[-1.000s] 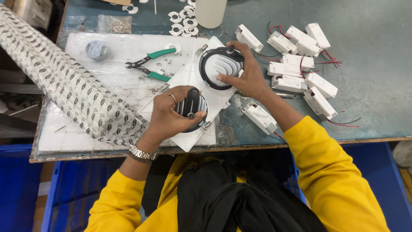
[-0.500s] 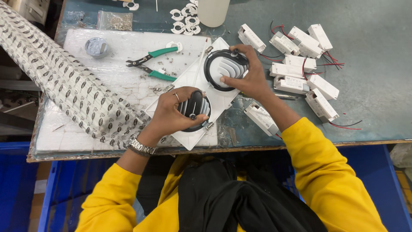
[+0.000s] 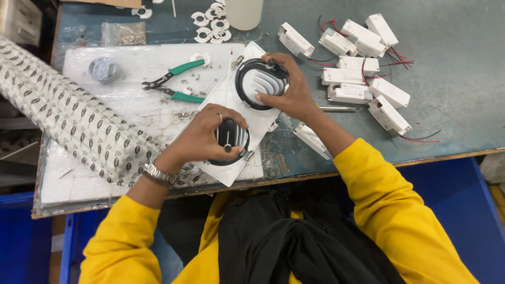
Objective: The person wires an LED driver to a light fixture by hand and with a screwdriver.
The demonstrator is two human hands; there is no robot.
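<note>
On the bench, head view only: left hand (image 3: 202, 138) is cupped over a round black finned lamp housing (image 3: 231, 138), fingers wrapped around its rim, grasping it; a ring shows on one finger, a metal watch (image 3: 154, 173) on the wrist. Right hand (image 3: 288, 90) is clamped on a second round housing with a white ribbed centre (image 3: 262, 83), thumb on the near edge, fingers over the far rim. Both housings sit on a white square plate (image 3: 231, 100) tilted diamond-wise on the white foam sheet (image 3: 126, 108), near the bench's front edge.

Around them: green-handled pliers (image 3: 176, 84) just beside the plate's left corner, small loose screws scattered near them, a grey tape-like roll (image 3: 103, 68) further left, a long patterned wrapped bundle (image 3: 63, 115) lying diagonally. To the right, a cluster of white driver boxes with red and black wires (image 3: 363, 68); one more box (image 3: 311, 139) lies under the right forearm. White plastic rings (image 3: 210, 23) and a white bottle (image 3: 243, 11) at the far edge.

Risks, as judgement: the plate's near corner overhangs the foam close to the table front, so pressing down on the nearer housing could tip or slide it off. The right forearm may nudge the box beneath it. Loose screws could roll under the plate.
</note>
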